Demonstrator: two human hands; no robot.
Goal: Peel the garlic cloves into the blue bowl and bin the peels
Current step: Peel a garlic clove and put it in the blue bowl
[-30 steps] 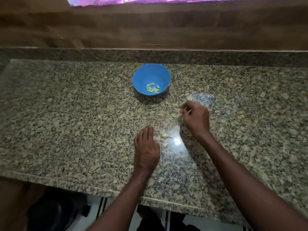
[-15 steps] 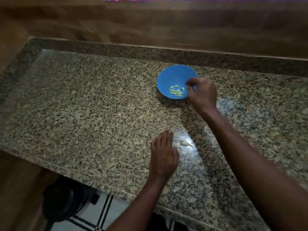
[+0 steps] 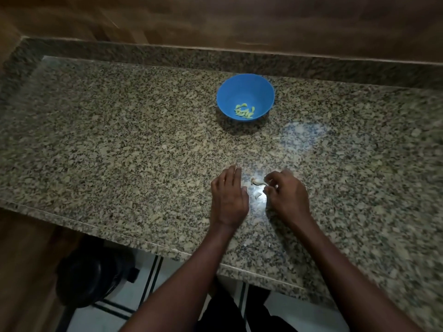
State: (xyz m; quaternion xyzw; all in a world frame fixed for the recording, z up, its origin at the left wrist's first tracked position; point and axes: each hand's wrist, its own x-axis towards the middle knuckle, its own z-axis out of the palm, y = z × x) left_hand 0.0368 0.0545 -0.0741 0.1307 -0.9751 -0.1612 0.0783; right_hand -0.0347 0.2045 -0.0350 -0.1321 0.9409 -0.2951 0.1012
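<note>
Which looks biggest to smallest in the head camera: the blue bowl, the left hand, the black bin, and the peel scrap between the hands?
1. Black bin, partly hidden under the counter
2. Blue bowl and left hand: about alike, and the hand is nearer the camera, so I won't rank them
3. Peel scrap, smallest

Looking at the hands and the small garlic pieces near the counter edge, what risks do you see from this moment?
1. The garlic scraps are small and pale on the speckled counter, under glare; some may be missed and not binned.
2. The right hand seems to pinch at one scrap; the loose one beside it could be brushed toward the counter's near edge.
3. The blue bowl with peeled cloves is open; a flicked peel could land inside. The left hand rests flat nearby.
</note>
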